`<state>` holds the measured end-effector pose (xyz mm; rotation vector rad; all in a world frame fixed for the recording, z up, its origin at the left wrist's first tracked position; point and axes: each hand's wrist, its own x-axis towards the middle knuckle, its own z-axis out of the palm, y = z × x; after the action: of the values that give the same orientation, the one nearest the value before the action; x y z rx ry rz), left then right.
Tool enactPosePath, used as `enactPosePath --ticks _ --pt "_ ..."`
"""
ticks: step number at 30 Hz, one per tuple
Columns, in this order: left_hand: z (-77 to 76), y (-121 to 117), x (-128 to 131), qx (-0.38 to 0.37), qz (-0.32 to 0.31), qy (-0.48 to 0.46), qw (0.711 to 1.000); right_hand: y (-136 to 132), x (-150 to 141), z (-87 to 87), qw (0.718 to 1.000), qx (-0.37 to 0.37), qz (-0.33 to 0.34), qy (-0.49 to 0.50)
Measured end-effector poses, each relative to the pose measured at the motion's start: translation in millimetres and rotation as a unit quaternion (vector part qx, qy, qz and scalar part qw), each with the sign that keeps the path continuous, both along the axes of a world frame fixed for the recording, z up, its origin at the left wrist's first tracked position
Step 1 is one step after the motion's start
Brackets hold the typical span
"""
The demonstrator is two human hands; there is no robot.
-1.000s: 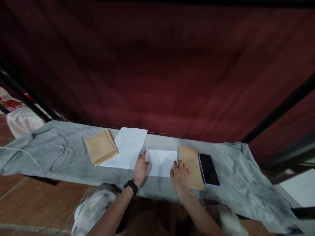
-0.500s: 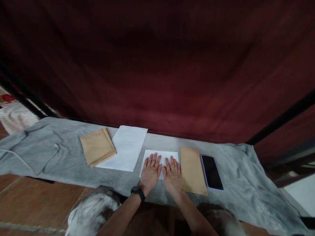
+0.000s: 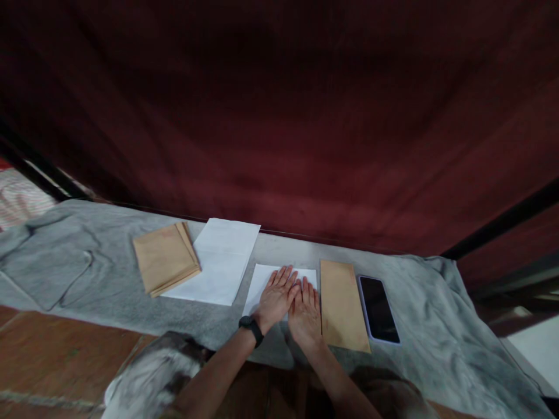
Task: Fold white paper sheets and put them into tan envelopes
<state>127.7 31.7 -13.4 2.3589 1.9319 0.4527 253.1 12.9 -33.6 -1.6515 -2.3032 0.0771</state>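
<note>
A folded sheet of white paper [image 3: 258,285] lies flat on the grey cloth. My left hand [image 3: 277,295], with a black watch at its wrist, rests palm down on the paper, fingers stretched out. Beside it, my right hand [image 3: 304,311] also presses flat on the sheet, and the left thumb meets or overlaps its edge. Just right of the right hand lies a single brown envelope [image 3: 344,305]. Both palms hide the lower middle of the paper.
A stack of brown envelopes [image 3: 166,258] overlaps larger white sheets [image 3: 225,253] on the left. To the right is a phone [image 3: 379,308] with a dark screen. A cable [image 3: 74,285] trails over the grey cloth [image 3: 432,326]. A dark red curtain [image 3: 279,145] hangs behind.
My left hand has slid right across the paper until it meets my right hand. The right hand stays in about the same place. The view has shifted slightly.
</note>
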Motion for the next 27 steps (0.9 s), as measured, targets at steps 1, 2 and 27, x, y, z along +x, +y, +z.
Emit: enactPosePath --ticks 1,2,27 --pt "-2.3 -3.8 -4.2 0.014 -0.003 0.006 1.0 2.7 0.4 2.7 1.0 -0.01 -0.003 0.002" --pt "-4.3 -7.4 -7.8 0.027 -0.005 0.013 1.0 5.6 1.1 5.0 1.0 -0.017 -0.003 0.005" --pt "-5.6 -55.2 -29.0 0.023 0.117 0.079 0.99 13.6 -5.9 -3.8 0.998 0.024 -0.035 0.04"
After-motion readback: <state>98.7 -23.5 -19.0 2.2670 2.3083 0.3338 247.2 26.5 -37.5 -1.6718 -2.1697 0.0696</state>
